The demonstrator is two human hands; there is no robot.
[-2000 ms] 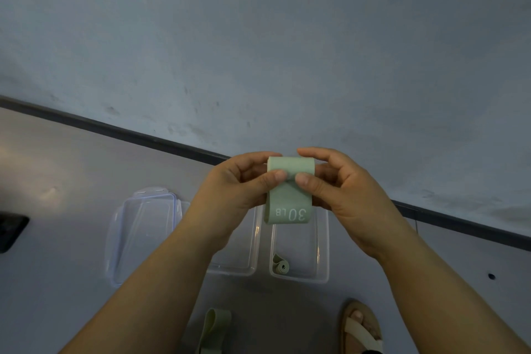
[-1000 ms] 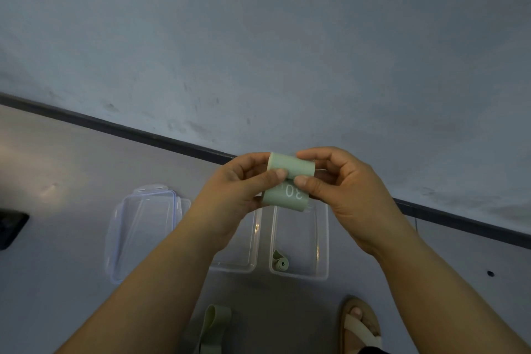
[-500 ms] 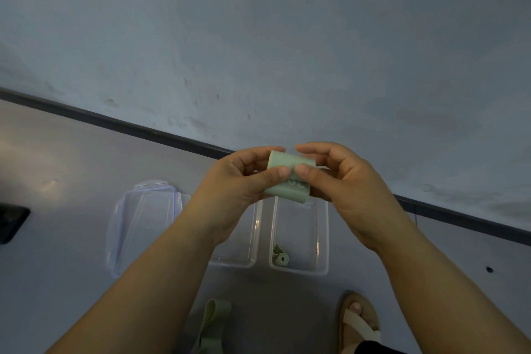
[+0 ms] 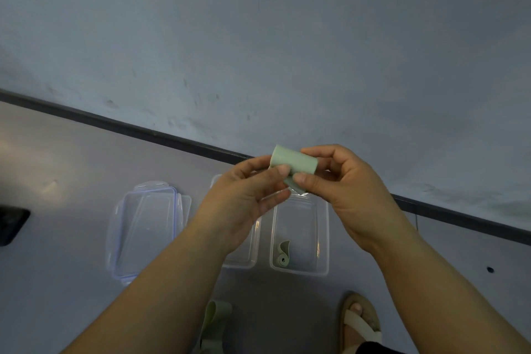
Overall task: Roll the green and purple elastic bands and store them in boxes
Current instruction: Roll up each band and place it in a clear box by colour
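Observation:
A pale green elastic band (image 4: 294, 163), almost fully rolled into a short cylinder, is held in the air between both hands. My left hand (image 4: 247, 195) pinches its left end with thumb and fingers. My right hand (image 4: 342, 181) pinches the right end, its thumb on the short loose tail. Below on the floor stand two clear plastic boxes: the right box (image 4: 323, 234) holds one small rolled green band (image 4: 283, 254); the left box (image 4: 250, 256) is partly hidden by my left wrist. No purple band is in view.
A clear lid with blue clips (image 4: 143, 227) lies left of the boxes. Another unrolled green band (image 4: 214, 325) lies on the floor near the bottom edge. A sandalled foot (image 4: 360, 322) is at the lower right. A dark object (image 4: 11, 224) sits at the left edge. The wall's dark skirting (image 4: 115, 125) runs behind.
The hanging tail of the green band, marked 30 LB, has been wound up into the roll until only a short end shows. Both hands stayed at about the same place.

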